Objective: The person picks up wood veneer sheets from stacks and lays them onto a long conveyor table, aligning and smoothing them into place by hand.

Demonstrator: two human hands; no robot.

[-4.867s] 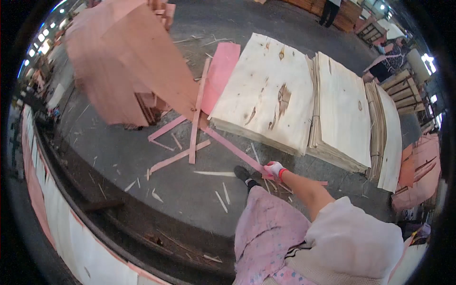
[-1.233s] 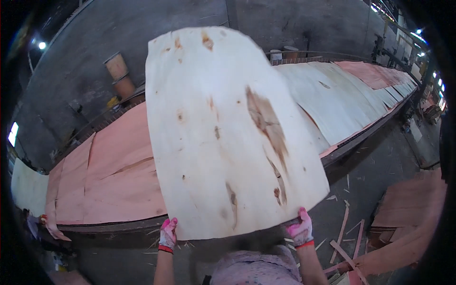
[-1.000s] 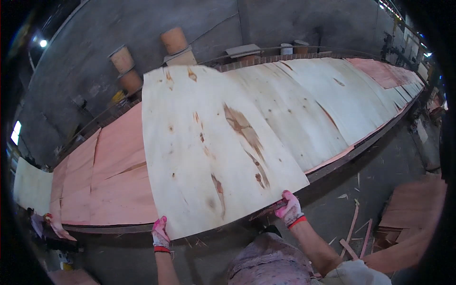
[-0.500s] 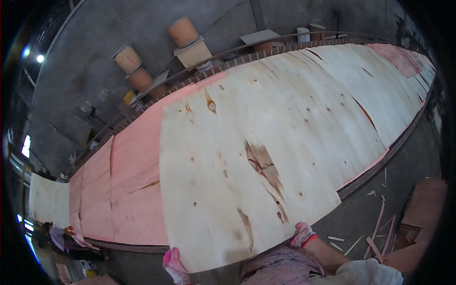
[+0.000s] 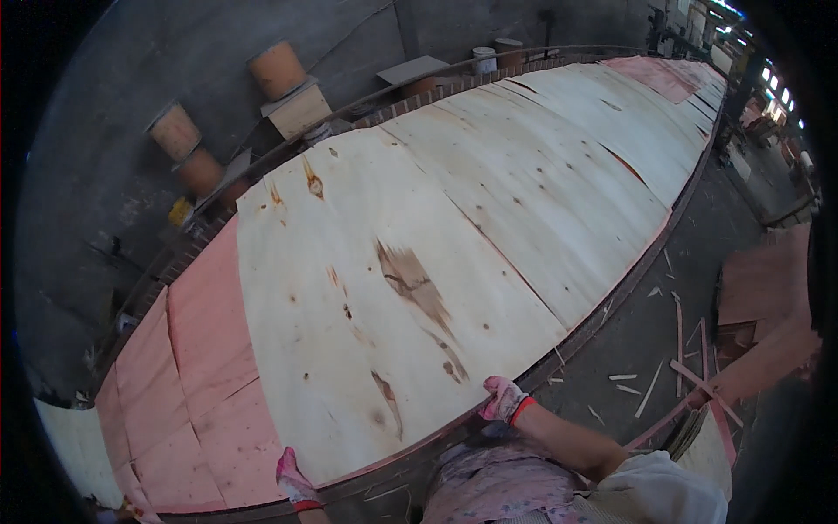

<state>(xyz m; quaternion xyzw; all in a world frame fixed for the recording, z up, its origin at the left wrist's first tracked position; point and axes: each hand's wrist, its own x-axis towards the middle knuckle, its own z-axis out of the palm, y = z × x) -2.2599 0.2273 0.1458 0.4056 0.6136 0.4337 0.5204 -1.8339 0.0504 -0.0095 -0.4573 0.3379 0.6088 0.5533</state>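
Note:
A large pale veneer sheet (image 5: 375,297) with dark knots and a brown stain lies flat on the long bed of sheets. My left hand (image 5: 295,479), in a pink glove, rests at the sheet's near edge on the left. My right hand (image 5: 504,399), also gloved in pink, grips the same near edge further right. Reddish veneer sheets (image 5: 201,384) lie under and to the left of the pale one. More pale sheets (image 5: 576,148) overlap along the bed to the right.
The long line bed (image 5: 611,306) curves from lower left to upper right, edged by a dark rail. Wood strips and scraps (image 5: 663,375) litter the concrete floor on the right. Stacked reddish sheets (image 5: 768,306) stand at the far right. Round drums (image 5: 279,70) sit behind the bed.
The pale sheet, earlier held up and tilted in front of me, has come down flat onto the bed. My hands have stayed at its near edge and sunk lower in view.

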